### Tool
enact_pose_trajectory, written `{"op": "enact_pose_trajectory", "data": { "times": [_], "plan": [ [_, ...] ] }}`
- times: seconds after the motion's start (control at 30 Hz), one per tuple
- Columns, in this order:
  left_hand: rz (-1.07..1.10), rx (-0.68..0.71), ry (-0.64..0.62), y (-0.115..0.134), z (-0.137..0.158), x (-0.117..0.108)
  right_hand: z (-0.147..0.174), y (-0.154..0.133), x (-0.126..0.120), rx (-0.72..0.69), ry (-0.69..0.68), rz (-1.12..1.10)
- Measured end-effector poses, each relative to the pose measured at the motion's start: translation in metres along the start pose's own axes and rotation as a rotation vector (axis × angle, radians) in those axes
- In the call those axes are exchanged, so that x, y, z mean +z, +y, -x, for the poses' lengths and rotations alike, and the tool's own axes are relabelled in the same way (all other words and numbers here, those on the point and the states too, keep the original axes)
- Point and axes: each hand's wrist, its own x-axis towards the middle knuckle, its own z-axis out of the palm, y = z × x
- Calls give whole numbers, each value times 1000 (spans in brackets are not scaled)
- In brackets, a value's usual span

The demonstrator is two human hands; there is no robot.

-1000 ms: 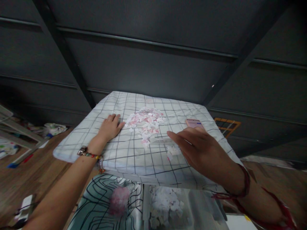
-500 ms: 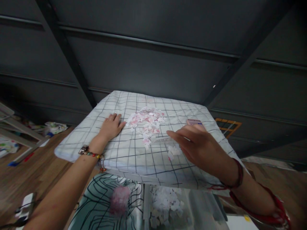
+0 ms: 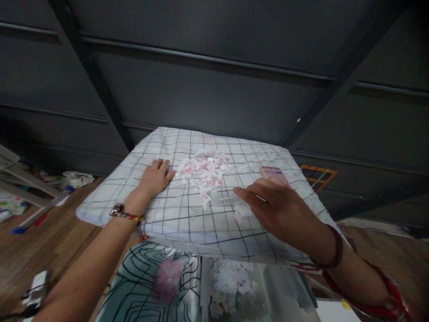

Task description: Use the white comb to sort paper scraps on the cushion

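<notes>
On the cloth-covered table, my left hand lies flat with its fingers spread, its thumb by the left edge of a pile of small white and pink paper scraps. My right hand is closed in a pinch to the right of that pile. From its fingertips a thin, pale, tweezers-like tool points left; its exact form is blurred. A smaller group of paper scraps lies just below the right fingers. Behind the right hand, a pink phone is partly covered by it.
White checked cloth covers the table. A clear plastic box holding white scraps stands below the front edge, beside patterned green fabric with a blurred pink patch. A dark panelled wall rises behind. A power strip lies at lower left.
My right hand has shifted slightly down and right, uncovering more of the phone. The pale tool has moved a little with it. My left hand has stayed put.
</notes>
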Motion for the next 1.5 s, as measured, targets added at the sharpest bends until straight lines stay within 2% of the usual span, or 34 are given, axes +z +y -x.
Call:
{"op": "enact_pose_trajectory", "data": {
  "times": [0.17,0.3,0.47,0.6,0.7,0.83,0.93,1.1,1.17,1.33,1.5],
  "plan": [
    [-15,-6,-38,3,0,-4,-4,-9,-2,-19,10,-65],
    [-13,-19,-44,3,0,-4,-3,-7,-11,11,-4,20],
    [-3,6,-11,-1,-1,1,12,-8,-26,52,-139,101],
    [-15,7,5,-3,-1,4,21,-9,-23,130,-199,95],
    [-19,8,1,-3,-2,4,19,7,-16,177,-198,40],
    [-22,6,-2,-5,-2,3,6,41,-13,246,-347,-154],
    [-22,11,-6,-5,-2,2,-9,50,-14,289,-434,-205],
    [-3,11,-8,-4,0,-1,-35,33,-25,496,-653,-304],
    [1,-3,-7,-2,0,-3,-37,27,-27,541,-648,-330],
    [-11,-22,-38,2,1,-7,-27,20,-24,549,-567,-445],
    [-3,-32,-34,4,2,-9,-32,1,-26,586,-583,-510]
  ]
}}
